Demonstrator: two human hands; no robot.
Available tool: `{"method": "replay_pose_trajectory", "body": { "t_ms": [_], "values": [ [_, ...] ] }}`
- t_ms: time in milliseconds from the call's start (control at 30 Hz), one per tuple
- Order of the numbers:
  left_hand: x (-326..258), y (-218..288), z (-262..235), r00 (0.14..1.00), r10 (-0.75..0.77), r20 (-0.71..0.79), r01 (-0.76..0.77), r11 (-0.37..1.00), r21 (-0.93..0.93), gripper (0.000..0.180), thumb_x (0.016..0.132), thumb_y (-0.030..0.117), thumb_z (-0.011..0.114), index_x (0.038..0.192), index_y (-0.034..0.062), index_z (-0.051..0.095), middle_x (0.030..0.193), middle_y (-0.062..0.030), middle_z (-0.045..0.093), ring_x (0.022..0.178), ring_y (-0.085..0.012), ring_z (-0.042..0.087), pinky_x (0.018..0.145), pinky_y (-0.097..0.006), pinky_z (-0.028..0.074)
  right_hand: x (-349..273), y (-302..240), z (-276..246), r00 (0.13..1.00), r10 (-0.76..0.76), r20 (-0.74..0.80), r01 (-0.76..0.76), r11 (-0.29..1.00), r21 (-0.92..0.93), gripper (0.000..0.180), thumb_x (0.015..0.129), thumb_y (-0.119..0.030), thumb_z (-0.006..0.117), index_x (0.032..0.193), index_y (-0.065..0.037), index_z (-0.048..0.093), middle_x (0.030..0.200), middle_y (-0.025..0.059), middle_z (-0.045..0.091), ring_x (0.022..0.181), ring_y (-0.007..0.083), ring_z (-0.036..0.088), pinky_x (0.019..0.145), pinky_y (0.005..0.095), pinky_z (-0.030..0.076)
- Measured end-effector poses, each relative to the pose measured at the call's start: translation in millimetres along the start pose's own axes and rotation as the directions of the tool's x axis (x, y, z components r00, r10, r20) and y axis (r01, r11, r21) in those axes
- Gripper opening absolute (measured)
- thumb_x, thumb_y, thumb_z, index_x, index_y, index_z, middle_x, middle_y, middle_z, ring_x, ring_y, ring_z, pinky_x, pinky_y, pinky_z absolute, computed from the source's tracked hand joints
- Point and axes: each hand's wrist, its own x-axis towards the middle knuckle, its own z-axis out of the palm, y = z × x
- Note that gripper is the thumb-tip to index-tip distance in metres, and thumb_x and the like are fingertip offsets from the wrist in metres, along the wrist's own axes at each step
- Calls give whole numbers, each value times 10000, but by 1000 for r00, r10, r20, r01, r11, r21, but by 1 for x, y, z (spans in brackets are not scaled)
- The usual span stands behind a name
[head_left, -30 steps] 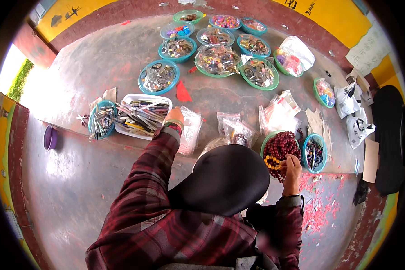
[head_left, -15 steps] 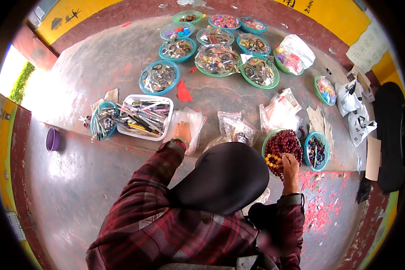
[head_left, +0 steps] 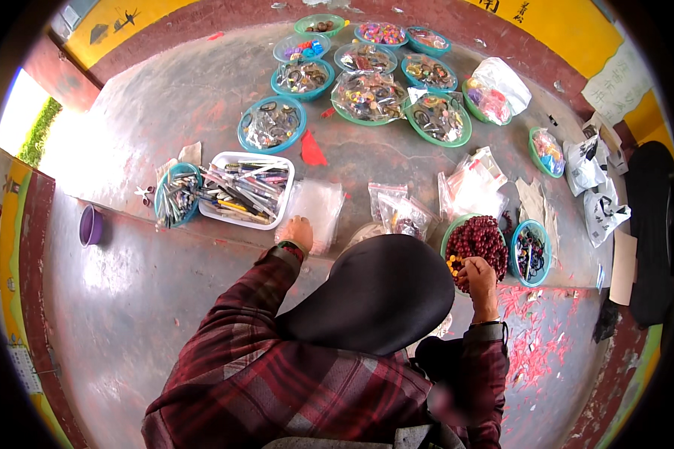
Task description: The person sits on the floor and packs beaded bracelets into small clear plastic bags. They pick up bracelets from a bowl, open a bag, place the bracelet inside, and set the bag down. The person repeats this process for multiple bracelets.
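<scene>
My left hand rests at the near left corner of a stack of clear plastic bags. Its fingers are curled; anything in them is hidden. My right hand is closed, its fingertips pinching a string of yellow beads. That string lies against a heap of dark red bead strings in a green basket. A black rounded shape, perhaps headwear, covers the middle ground between my arms. Beyond it lie bagged small items.
A white tray of pens and a blue basket of pens stand left, beside scissors. A blue basket of dark cords is right of the beads. Several baskets of packaged trinkets fill the far side. A purple bucket stands far left.
My left hand has slid back toward me, from on top of the plastic bags to their near left corner, and its fingers have curled. My right hand stays at the beads.
</scene>
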Motion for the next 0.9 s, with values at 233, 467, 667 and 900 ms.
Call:
{"method": "replay_pose_trajectory", "body": {
  "t_ms": [233, 467, 667, 900],
  "values": [
    [5, 4, -12, 991, -80, 103, 89, 992, -91, 250, 851, 134, 425, 1023, 8, 556, 1077, -173, 548, 1020, -316, 544, 833, -390, 469, 1, 2, -1, 1000, 6, 25, -5, 999, -45, 166, 874, -122, 497, 874, 12, 594, 650, 54, 592, 515, 92, 531, 481, 220, 425],
    [3, 18, 6, 979, 203, 10, -202, 976, -88, 627, 835, 333, 536, 1323, -3, 330, 1384, -204, 289, 1297, -334, 266, 1033, -414, 295, 1, 2, 2, 997, 23, 70, -18, 998, -61, 166, 882, -134, 481, 851, -12, 589, 620, 42, 582, 500, 73, 511, 456, 200, 401],
    [18, 18, 25, 995, -12, 95, 25, 990, -136, 746, 849, 396, 521, 1381, -20, 203, 1437, -217, 200, 1348, -332, 171, 1078, -409, 220, -1, 2, 2, 996, 35, 81, -30, 997, -64, 165, 837, -105, 493, 844, 18, 601, 635, 55, 577, 525, 106, 535, 485, 244, 453],
    [26, 14, 30, 999, -37, 12, 38, 986, -161, 756, 841, 438, 518, 1398, 38, 200, 1457, -191, 165, 1360, -331, 123, 1078, -459, 184, 1, 5, 4, 994, 18, 109, -6, 994, -111, 172, 848, -134, 485, 847, -2, 595, 641, 48, 584, 523, 99, 543, 480, 230, 432]
  ]
}}
